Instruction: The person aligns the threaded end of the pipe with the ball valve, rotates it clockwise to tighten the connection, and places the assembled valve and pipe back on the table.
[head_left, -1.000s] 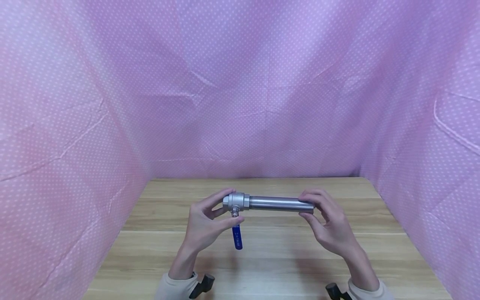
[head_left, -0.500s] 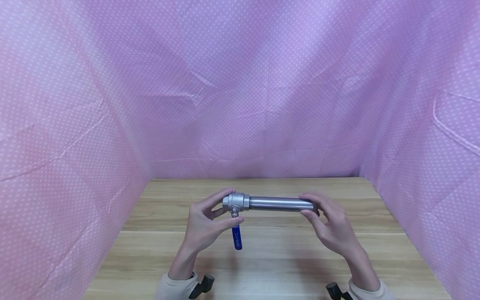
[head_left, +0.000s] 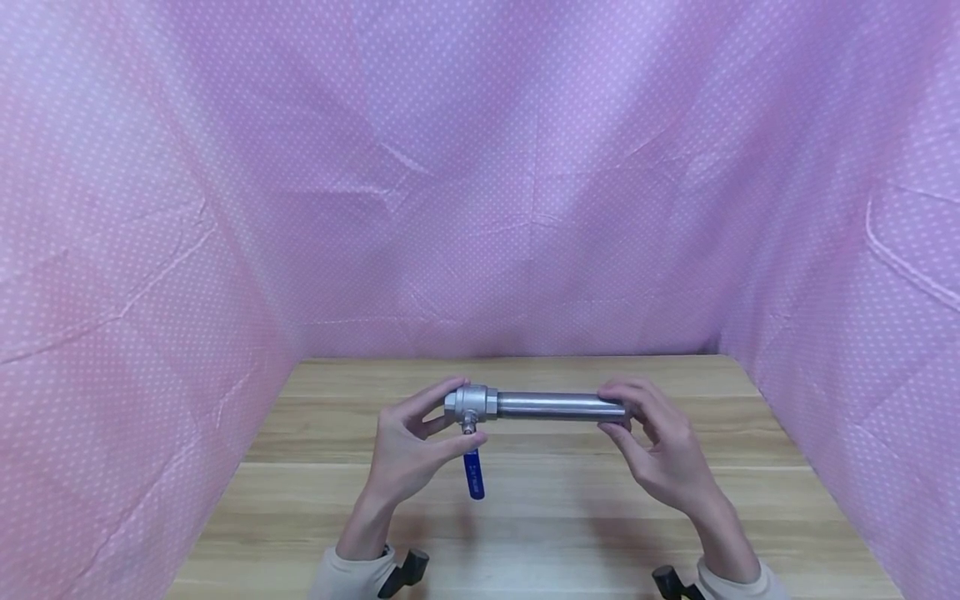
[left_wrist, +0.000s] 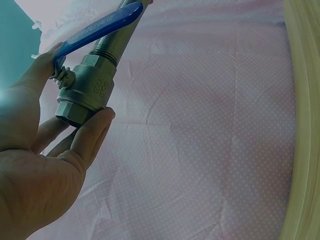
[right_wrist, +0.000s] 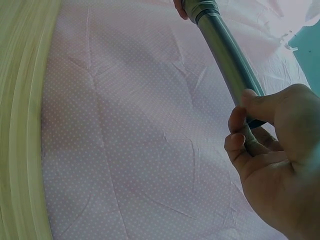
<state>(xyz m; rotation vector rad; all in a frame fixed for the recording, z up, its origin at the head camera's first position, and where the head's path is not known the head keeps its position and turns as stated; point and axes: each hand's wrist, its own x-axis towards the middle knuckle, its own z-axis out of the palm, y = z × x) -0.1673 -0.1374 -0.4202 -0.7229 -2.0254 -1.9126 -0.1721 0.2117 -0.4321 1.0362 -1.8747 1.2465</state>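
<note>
A metal ball valve (head_left: 472,402) with a blue lever handle (head_left: 473,475) is held above the table by my left hand (head_left: 408,454). In the left wrist view my fingers wrap the hexagonal end of the valve (left_wrist: 90,90), and the thumb lies at the base of the blue lever. A smooth steel pipe (head_left: 551,406) runs level to the right from the valve, its threaded end (left_wrist: 106,52) entering the valve's hex collar. My right hand (head_left: 667,450) pinches the pipe's far end between thumb and fingers, as the right wrist view also shows on the pipe (right_wrist: 230,55).
Below lies a wood-grain table (head_left: 525,542), bearing soft shadows of both hands. Pink polka-dot cloth (head_left: 480,208) hangs at the back and both sides. A black wrist mount (head_left: 405,572) sits at the left cuff, another (head_left: 675,582) at the right.
The right fingers have shifted round the pipe's end, rolling forward at half a second ago and back now. The left hand and valve stay nearly still.
</note>
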